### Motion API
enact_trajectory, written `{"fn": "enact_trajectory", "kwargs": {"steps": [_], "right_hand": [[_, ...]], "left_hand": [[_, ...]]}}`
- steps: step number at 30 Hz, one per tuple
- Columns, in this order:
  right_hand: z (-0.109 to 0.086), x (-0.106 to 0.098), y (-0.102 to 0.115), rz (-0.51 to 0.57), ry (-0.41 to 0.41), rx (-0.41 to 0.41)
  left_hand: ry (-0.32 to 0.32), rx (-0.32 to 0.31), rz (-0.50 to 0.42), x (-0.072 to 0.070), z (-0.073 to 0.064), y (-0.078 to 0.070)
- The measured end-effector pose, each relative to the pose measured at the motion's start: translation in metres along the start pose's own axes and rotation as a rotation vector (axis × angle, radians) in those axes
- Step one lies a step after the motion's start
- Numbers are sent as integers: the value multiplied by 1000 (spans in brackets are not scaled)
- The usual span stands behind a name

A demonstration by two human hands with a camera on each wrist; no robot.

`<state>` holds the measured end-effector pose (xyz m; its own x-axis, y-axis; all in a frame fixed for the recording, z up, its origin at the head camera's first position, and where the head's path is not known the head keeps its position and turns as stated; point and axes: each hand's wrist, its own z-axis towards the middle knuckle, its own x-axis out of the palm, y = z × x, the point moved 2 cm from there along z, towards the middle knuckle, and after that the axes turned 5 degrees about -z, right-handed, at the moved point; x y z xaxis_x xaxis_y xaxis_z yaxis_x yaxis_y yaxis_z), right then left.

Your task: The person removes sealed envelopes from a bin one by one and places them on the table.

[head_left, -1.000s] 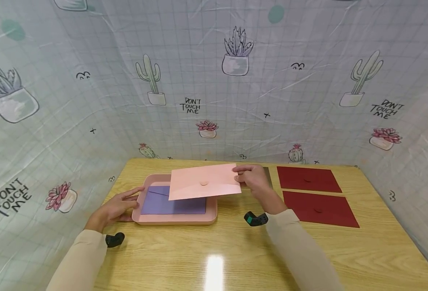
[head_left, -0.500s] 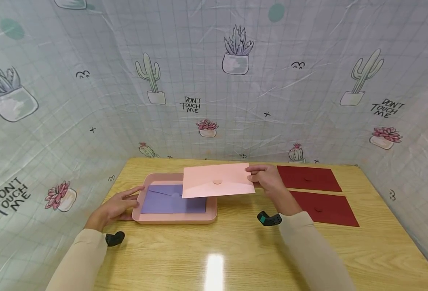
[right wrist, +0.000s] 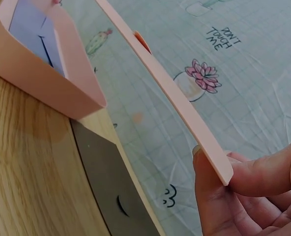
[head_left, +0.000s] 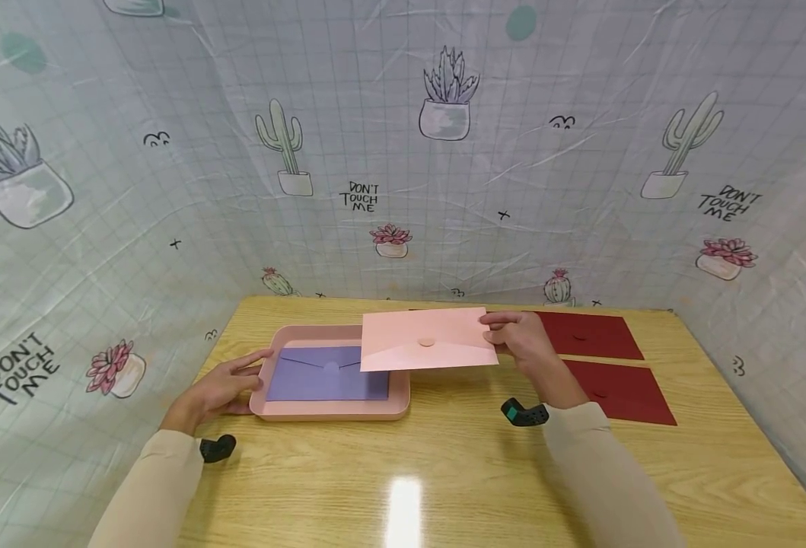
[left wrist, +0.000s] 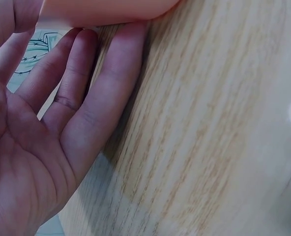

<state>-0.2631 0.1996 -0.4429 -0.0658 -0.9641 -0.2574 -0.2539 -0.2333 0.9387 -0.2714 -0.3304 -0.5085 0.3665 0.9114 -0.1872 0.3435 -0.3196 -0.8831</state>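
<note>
The right hand [head_left: 522, 342] pinches the pink envelope [head_left: 409, 335] by its right edge, thumb against fingers; the left hand [head_left: 214, 392], fingers nearly straight, touches the left wall of the pink tray [head_left: 337, 416]. The pink envelope is off the desk [head_left: 307, 472], its left end unsupported and overlapping the tray's right end in the head view; a firm, flat pinch should stop it drooping without creasing the edge. A light touch looks enough to steady the tray, and clearance matters over its rim, with a lavender envelope [head_left: 316, 380] inside. Farther out, a dark envelope [right wrist: 121, 182] and two red envelopes [head_left: 632, 403] lie flat, best not brushed.
</note>
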Motion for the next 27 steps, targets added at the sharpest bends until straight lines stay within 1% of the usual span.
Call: {"fn": "enact_trajectory", "kwargs": {"steps": [6,14,22,27], "right_hand": [[-1,-9,-5,-31,-25,22],[-3,-22,-9,-29,-57,29],[-4,-31,-18,-53,-74,50],[-5,-39,-23,-62,-72,46]], "left_hand": [[2,1,6,1,0,0],[-4,-2,24,0,1,-3],[-5,-7,21,0,2,-1],[-6,-6,25,0,1,-2]]}}
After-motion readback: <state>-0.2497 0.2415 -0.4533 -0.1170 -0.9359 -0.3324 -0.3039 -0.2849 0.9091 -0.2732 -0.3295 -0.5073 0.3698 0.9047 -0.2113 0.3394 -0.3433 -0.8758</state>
